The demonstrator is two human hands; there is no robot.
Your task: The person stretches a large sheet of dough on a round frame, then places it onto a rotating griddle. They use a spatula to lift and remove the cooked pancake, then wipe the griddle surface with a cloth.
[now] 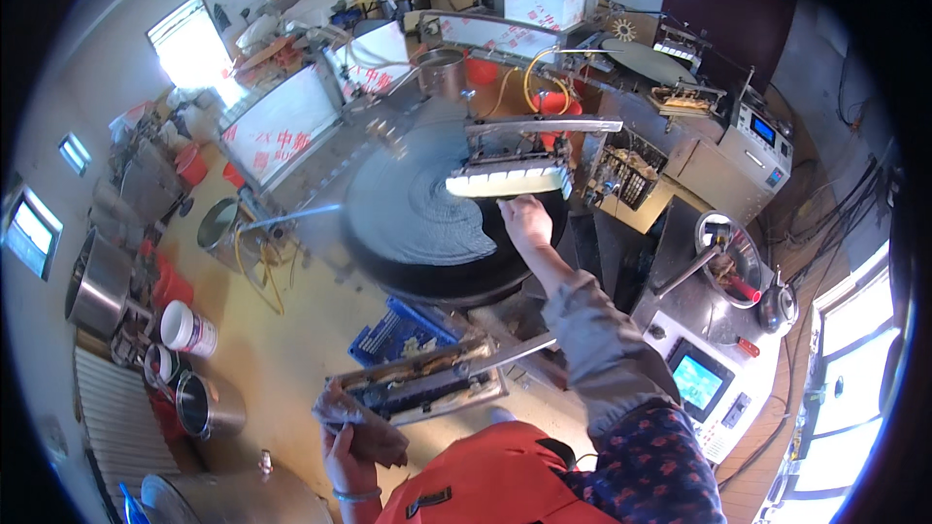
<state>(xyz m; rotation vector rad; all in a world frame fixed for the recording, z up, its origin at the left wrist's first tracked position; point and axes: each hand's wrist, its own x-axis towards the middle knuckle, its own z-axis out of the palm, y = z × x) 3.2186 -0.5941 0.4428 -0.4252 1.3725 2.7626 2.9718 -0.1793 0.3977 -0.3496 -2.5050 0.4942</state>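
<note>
A large round black griddle stands in front of me, with a pale grey layer of batter spread in rings over much of it. My right hand reaches over the griddle's dark right part, fingers drawn together and pointing left. Whether anything thin is between its fingertips is hidden. Just above that hand hangs a cream-coloured scraper bar under a metal frame. Low in the view, my left hand grips a limp brownish sheet, beside a long stained metal trough.
A blue plastic crate lies below the griddle. To the right are a control panel with a lit screen, a steel bowl and a kettle. White splash boards stand behind; steel pots and buckets line the left.
</note>
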